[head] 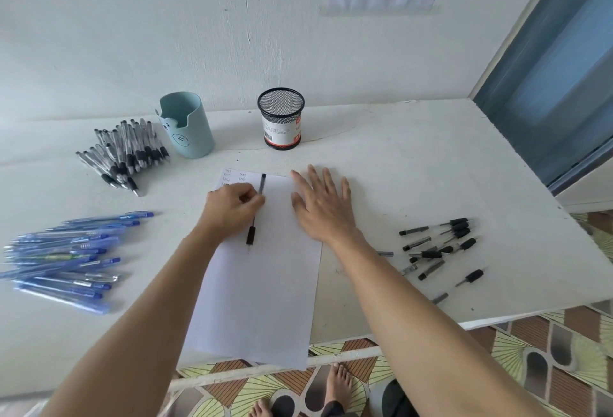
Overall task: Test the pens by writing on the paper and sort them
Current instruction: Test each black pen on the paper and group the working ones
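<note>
On a white table (414, 164) against a white wall, the left hand (232, 209) pinches a black pen (251, 235) over paper (265, 300) bearing faint, unreadable writing beyond its knuckles, with the right hand (320, 206) spread flat alongside.

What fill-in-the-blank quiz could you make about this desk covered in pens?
The left hand grips a ____ pen over the paper.
The right hand lies flat and ____, holding nothing.
The black mesh cup stands ____ of the teal cup.
The blue pens lie to the paper's ____.
Missing: black; open; right; left.
</note>
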`<state>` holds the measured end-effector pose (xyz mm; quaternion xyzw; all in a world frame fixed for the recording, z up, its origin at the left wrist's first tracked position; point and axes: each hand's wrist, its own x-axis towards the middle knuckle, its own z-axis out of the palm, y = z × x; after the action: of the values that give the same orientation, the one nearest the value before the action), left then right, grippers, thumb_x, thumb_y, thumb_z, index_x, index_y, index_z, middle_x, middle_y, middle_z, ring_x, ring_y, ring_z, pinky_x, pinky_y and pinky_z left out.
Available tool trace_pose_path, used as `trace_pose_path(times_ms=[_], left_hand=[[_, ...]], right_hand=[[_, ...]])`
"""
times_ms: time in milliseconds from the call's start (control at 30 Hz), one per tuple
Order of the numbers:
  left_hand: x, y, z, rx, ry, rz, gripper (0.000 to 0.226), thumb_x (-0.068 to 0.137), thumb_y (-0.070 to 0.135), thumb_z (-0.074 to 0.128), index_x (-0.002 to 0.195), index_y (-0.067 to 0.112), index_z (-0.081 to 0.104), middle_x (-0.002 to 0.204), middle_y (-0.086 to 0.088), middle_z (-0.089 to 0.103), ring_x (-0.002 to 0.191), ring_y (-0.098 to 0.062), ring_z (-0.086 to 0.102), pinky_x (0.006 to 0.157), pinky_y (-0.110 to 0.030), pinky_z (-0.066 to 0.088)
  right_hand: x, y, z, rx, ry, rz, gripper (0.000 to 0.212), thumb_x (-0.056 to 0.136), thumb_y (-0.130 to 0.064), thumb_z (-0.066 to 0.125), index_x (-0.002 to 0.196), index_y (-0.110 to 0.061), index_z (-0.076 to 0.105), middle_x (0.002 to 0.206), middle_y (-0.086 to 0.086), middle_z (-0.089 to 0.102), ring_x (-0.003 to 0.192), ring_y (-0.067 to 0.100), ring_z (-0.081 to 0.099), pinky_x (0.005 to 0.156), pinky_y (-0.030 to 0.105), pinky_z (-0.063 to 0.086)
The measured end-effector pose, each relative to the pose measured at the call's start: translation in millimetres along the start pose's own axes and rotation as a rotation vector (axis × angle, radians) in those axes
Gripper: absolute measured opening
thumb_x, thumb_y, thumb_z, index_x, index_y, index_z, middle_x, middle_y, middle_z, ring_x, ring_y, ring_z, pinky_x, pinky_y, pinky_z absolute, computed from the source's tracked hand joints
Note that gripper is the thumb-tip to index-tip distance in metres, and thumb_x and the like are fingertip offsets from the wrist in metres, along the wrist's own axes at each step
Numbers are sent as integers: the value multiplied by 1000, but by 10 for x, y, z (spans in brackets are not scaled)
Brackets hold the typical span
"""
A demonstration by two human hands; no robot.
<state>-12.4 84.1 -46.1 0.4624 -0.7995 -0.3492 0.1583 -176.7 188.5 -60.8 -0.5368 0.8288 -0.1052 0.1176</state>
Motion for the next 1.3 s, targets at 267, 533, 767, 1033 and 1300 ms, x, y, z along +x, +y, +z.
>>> trace_pose_path(times_ms=[267, 533, 767, 1033, 1300], left_hand=[[9, -124, -195, -1066, 333, -92, 19, 108, 23, 41, 97, 15, 55, 87, -9, 75, 94, -28, 71, 88, -36, 56], [26, -14, -443, -1443, 191, -214, 52, 82, 72, 47, 71, 22, 51, 65, 5, 33, 58, -12, 32, 62, -30, 25], [96, 28, -490, -1649, 254, -128, 52, 90, 64, 42, 65, 19, 45, 64, 2, 26, 60, -16, 25, 64, -31, 27], [474, -10, -391, -1351, 215, -136, 69, 104, 58, 24, 95, 11, 73, 81, -6, 63, 64, -16, 55, 60, -25, 44], [693, -79, -216, -599, 281, -16, 21, 84, 4, 77, 77, 14, 59, 72, -6, 66, 65, -16, 68, 62, -33, 59]], right_hand=[[-11, -8, -9, -55, -65, -7, 53, 104, -52, 17, 156, -47, 8, 168, -2, -9, 153, 26, -12, 118, 57, -13], [-13, 0, -36, -64, -87, -45, 50, 104, -51, 19, 153, -52, 12, 167, -3, -9, 153, 27, -11, 117, 61, -11], [-20, -5, 2, -55, -40, -62, 50, 104, -49, 21, 154, -48, 16, 168, -2, -4, 154, 24, -7, 116, 63, -11], [-29, -6, 5, -25, -19, -66, 48, 102, -48, 24, 150, -49, 21, 168, -3, 0, 154, 25, -3, 116, 63, -9], [-12, -19, 25, -13, 8, -59, 47, 101, -47, 27, 147, -50, 25, 167, -3, 4, 153, 25, 0, 116, 64, -7]])
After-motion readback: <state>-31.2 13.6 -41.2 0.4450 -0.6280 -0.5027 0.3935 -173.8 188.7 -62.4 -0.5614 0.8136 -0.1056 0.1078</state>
